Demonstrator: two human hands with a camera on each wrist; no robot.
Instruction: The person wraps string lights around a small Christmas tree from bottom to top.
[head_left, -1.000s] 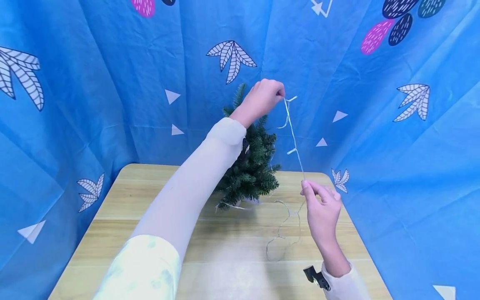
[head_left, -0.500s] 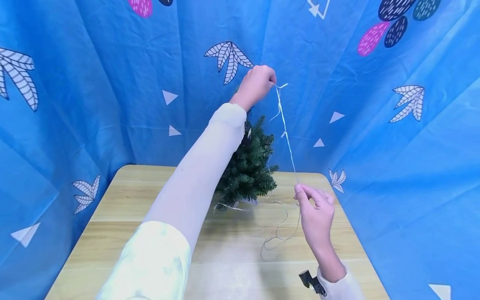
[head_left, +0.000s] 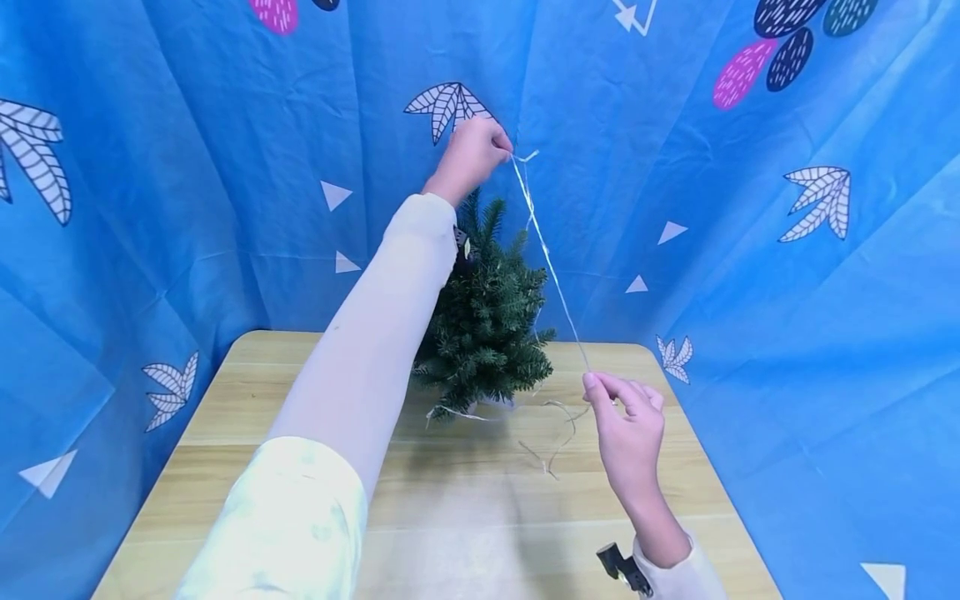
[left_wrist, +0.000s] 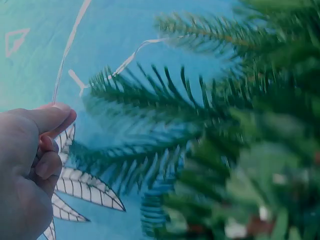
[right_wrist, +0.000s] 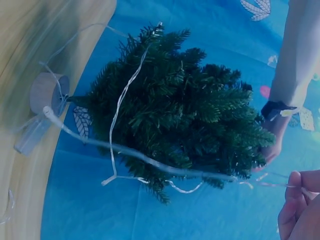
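A small green Christmas tree (head_left: 491, 325) stands on the table, partly hidden behind the left forearm. High beside its top, my left hand (head_left: 468, 160) pinches a thin white string of lights (head_left: 551, 267) between thumb and forefinger. The string runs taut, slanting down to my right hand (head_left: 628, 429), which pinches it lower down at the tree's right. In the left wrist view, tree branches (left_wrist: 145, 100) lie close to the left hand (left_wrist: 30, 155), with another stretch of string behind them. The right wrist view shows string lying across the branches, and the round wooden base (right_wrist: 49, 94).
Loose string (head_left: 555, 454) lies on the wooden table (head_left: 247, 400) in front of the right hand. Beside the base is a pale, see-through rectangular box (right_wrist: 34, 134). Blue patterned cloth (head_left: 600, 108) encloses the table's back and sides.
My left hand has moved left and upward, bringing the string nearer the treetop. The right hand has shifted slightly left, and the loose loop on the table has shrunk.
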